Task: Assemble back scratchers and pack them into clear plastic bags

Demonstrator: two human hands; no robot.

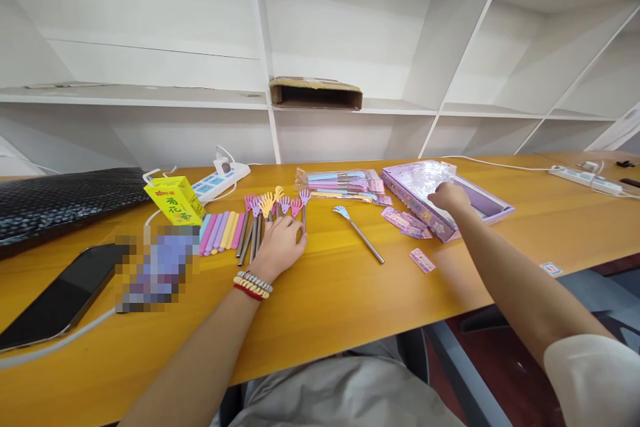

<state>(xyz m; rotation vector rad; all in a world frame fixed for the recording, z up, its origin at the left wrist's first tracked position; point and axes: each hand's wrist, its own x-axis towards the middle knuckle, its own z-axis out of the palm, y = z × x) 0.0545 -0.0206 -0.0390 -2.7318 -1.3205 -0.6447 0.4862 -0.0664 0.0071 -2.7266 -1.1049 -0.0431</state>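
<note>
Nearest us, a loose card (423,260) lies by itself, and our left hand (279,243) rests, fingers loosely bent, over a bunch of bare-stemmed back scratchers (267,205); we cannot tell whether it grips one. A blue-headed scratcher (361,237) lies apart, and coloured sleeves (221,232) lie in a row, so we judge these loose pieces to be what is left. More cards (406,222) lie beside the purple box (417,205), where our right hand (451,198) is curled, its hold hidden from us. Beyond, bagged scratchers (343,182) look finished.
</note>
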